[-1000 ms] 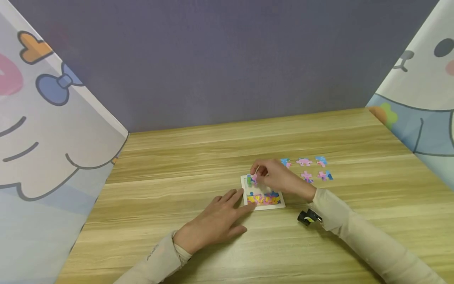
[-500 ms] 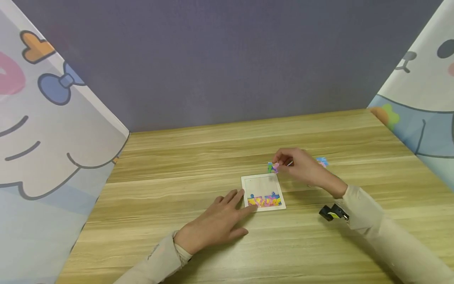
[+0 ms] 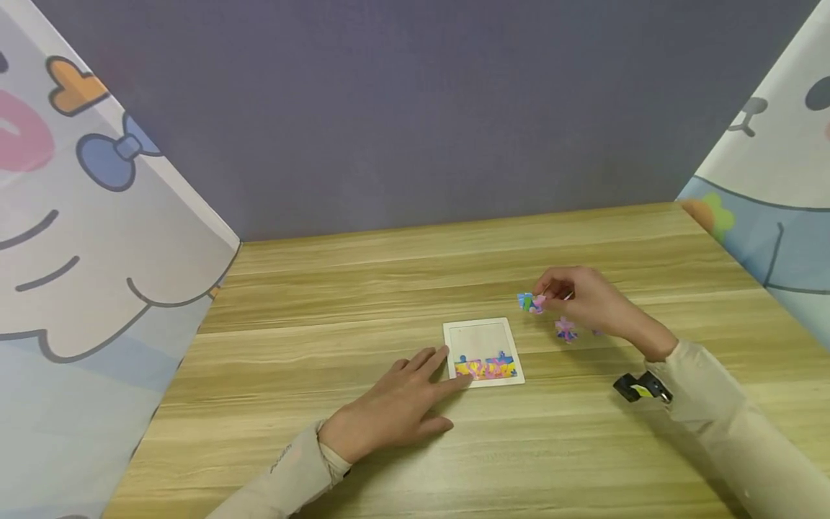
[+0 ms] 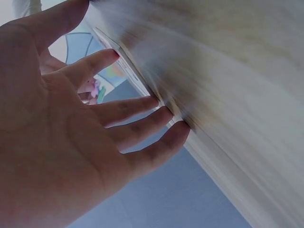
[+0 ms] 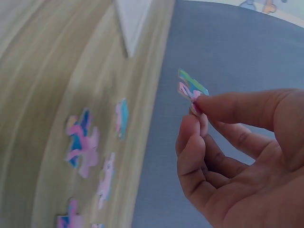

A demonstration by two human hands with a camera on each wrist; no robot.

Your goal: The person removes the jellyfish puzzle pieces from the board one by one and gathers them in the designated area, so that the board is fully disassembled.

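Right hand (image 3: 586, 299) shifted rightward, pinching puzzle piece (image 3: 528, 303), left hand (image 3: 395, 404) spread, sleeve lettering (image 3: 282, 458) illegible

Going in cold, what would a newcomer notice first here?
Probably the large cartoon prints flanking the wood-grain table. Then the right hand, pinching a colourful jigsaw piece right of the white puzzle tray, whose near part holds placed pieces; the left hand lies at the tray's left side.

I'd call this a small partitioned booth, in a home or studio I can't tell: wood-grain surface (image 3: 337, 303), plain grey-blue back panel (image 3: 415, 115), cartoon-printed left wall (image 3: 84, 295) and right wall (image 3: 787, 162).
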